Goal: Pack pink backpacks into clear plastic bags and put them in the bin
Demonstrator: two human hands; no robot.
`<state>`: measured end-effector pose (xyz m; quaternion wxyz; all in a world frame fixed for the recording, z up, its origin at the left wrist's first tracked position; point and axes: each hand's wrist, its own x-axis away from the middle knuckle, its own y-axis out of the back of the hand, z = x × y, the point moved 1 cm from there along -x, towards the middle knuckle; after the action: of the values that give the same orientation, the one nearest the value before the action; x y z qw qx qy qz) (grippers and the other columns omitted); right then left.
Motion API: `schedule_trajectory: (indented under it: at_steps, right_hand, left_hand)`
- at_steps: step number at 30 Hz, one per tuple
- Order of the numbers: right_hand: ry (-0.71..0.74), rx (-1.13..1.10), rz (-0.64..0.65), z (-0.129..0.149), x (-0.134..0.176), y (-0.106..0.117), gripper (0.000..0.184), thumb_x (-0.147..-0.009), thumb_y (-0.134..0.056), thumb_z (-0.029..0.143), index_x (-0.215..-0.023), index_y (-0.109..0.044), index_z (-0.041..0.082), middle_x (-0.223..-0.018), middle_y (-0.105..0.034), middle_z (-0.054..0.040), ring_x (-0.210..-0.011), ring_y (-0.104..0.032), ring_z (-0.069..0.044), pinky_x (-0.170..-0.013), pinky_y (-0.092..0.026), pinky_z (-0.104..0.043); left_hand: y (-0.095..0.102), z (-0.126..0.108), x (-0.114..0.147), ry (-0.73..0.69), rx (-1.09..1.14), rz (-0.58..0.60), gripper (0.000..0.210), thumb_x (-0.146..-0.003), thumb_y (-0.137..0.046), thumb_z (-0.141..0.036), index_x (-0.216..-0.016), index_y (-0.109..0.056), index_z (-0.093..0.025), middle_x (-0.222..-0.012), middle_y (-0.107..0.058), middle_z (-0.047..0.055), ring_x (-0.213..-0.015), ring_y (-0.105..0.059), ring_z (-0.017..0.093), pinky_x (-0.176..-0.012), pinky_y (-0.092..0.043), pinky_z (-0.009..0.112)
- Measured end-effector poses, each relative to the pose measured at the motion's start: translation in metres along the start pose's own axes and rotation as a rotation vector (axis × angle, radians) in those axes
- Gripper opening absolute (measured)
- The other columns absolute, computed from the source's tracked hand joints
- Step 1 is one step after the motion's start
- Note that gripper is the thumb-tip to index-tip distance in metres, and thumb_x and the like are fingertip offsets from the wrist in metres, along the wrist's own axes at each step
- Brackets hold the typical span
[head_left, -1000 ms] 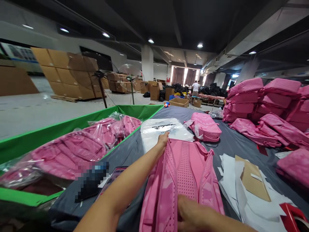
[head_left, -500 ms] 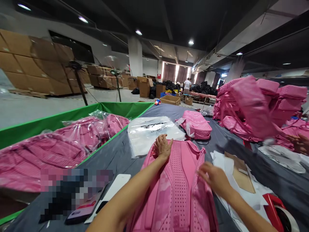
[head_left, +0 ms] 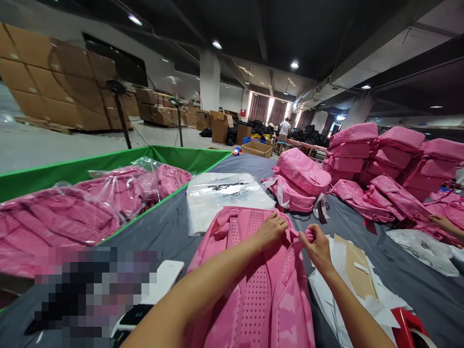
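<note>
A pink backpack (head_left: 253, 285) lies in front of me, its padded, perforated back panel and shoulder straps facing up. My left hand (head_left: 272, 231) is closed, fingers curled on the top right part of the backpack beside the strap's upper end. At the backpack's right edge, my right hand (head_left: 318, 249) pinches the right shoulder strap (head_left: 296, 241) near its top, lifting it slightly. Just beyond the backpack lies a stack of clear printed plastic bags (head_left: 228, 193). Behind my hands, two more pink backpacks (head_left: 302, 171) rest one on the other.
At left, a green-walled bin (head_left: 145, 157) holds bagged pink backpacks. Papers and brown card (head_left: 357, 270) and a red tape dispenser (head_left: 411, 326) lie to the right. Piled backpacks (head_left: 391, 150) stand at the far right, where another person's hand (head_left: 447, 224) shows. A white phone-like object (head_left: 163, 280) lies left.
My left hand has moved right across the backpack's top. My right hand has closed on the strap. At the right, a swinging backpack now lies on the one behind mine.
</note>
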<state>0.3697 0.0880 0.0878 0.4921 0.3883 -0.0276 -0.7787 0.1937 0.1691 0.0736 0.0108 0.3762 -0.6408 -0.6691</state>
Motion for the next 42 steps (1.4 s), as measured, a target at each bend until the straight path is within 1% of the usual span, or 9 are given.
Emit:
schedule_trajectory:
  at_steps: [4,8,12,16,21,26,30,36,42]
  right_hand:
    - [-0.167,-0.132,-0.025,0.000,0.005,0.010,0.038,-0.080,-0.059,0.060,-0.075,-0.051,0.023,-0.058,-0.049,0.0053,-0.048,-0.044,-0.013,-0.047,-0.039,-0.025]
    - [0.119,0.061,0.020,0.029,0.022,-0.002,0.021,-0.081,-0.061,0.042,-0.082,-0.055,0.023,-0.063,-0.059,0.0033,-0.051,-0.056,-0.013,-0.054,-0.046,-0.024]
    - [0.366,0.169,0.053,0.053,0.047,-0.007,0.007,-0.084,-0.060,0.026,-0.088,-0.056,0.022,-0.064,-0.064,0.0032,-0.052,-0.063,-0.012,-0.056,-0.050,-0.021]
    - [0.393,0.133,0.067,0.056,0.063,-0.002,0.006,-0.086,-0.060,0.024,-0.088,-0.054,0.022,-0.064,-0.062,0.0043,-0.050,-0.062,-0.011,-0.054,-0.051,-0.019]
    - [0.152,-0.014,-0.112,0.054,0.060,0.002,0.019,-0.085,-0.061,0.036,-0.080,-0.046,0.025,-0.059,-0.047,0.0085,-0.045,-0.046,-0.008,-0.044,-0.043,-0.018]
    - [0.207,0.136,-0.049,0.061,0.053,0.000,0.017,-0.079,-0.061,0.035,-0.080,-0.047,0.025,-0.063,-0.048,0.0067,-0.049,-0.047,-0.010,-0.048,-0.043,-0.021]
    - [0.216,0.193,0.009,0.062,0.056,0.000,0.012,-0.078,-0.058,0.032,-0.083,-0.049,0.025,-0.062,-0.050,0.0067,-0.048,-0.048,-0.011,-0.051,-0.045,-0.023]
    - [0.190,0.173,0.073,0.072,0.089,0.004,0.014,-0.079,-0.062,0.029,-0.082,-0.049,0.025,-0.062,-0.048,0.0074,-0.047,-0.046,-0.009,-0.049,-0.044,-0.021]
    - [0.032,-0.072,-0.095,0.081,0.099,0.028,0.024,-0.086,-0.068,0.038,-0.082,-0.049,0.024,-0.064,-0.044,0.0073,-0.051,-0.044,-0.008,-0.046,-0.041,-0.018]
  left_hand:
    - [-0.003,-0.011,0.019,-0.031,0.024,-0.037,0.049,-0.098,-0.052,-0.021,-0.147,-0.048,-0.018,-0.142,-0.062,0.015,-0.136,-0.053,0.028,-0.120,-0.029,0.048]
    - [-0.019,-0.016,0.033,0.085,0.181,0.021,0.085,-0.089,-0.065,-0.029,-0.161,-0.023,-0.018,-0.165,-0.034,0.016,-0.155,-0.028,0.028,-0.128,-0.015,0.051]
    - [-0.035,-0.008,0.037,0.149,0.235,0.002,0.096,-0.078,-0.070,-0.022,-0.162,-0.024,-0.019,-0.170,-0.021,0.015,-0.159,-0.014,0.030,-0.128,-0.013,0.053]
    - [-0.045,-0.001,0.046,0.126,0.197,-0.093,0.093,-0.080,-0.076,-0.037,-0.160,-0.030,-0.022,-0.171,-0.016,0.017,-0.159,-0.009,0.036,-0.125,-0.013,0.059]
    - [-0.034,-0.013,0.041,0.067,0.136,-0.256,0.088,-0.081,-0.078,-0.044,-0.156,-0.039,-0.020,-0.166,-0.029,0.021,-0.157,-0.018,0.037,-0.125,-0.010,0.061]
    - [-0.018,-0.027,-0.003,-0.090,0.330,-0.092,0.026,-0.083,-0.069,-0.021,-0.108,-0.074,-0.024,-0.119,-0.075,0.007,-0.130,-0.059,0.026,-0.127,-0.011,0.052]
    - [-0.032,-0.021,-0.017,-0.051,0.370,-0.084,0.015,-0.078,-0.072,-0.015,-0.091,-0.073,-0.022,-0.104,-0.079,0.005,-0.118,-0.067,0.026,-0.126,-0.015,0.052]
    - [-0.056,-0.016,-0.011,-0.007,0.404,-0.084,0.007,-0.091,-0.063,-0.017,-0.089,-0.069,-0.021,-0.100,-0.079,0.003,-0.116,-0.069,0.022,-0.127,-0.008,0.055]
    - [-0.037,-0.022,-0.010,-0.028,0.394,-0.053,0.020,-0.091,-0.059,-0.011,-0.106,-0.069,-0.020,-0.119,-0.075,0.007,-0.124,-0.065,0.021,-0.126,-0.019,0.051]
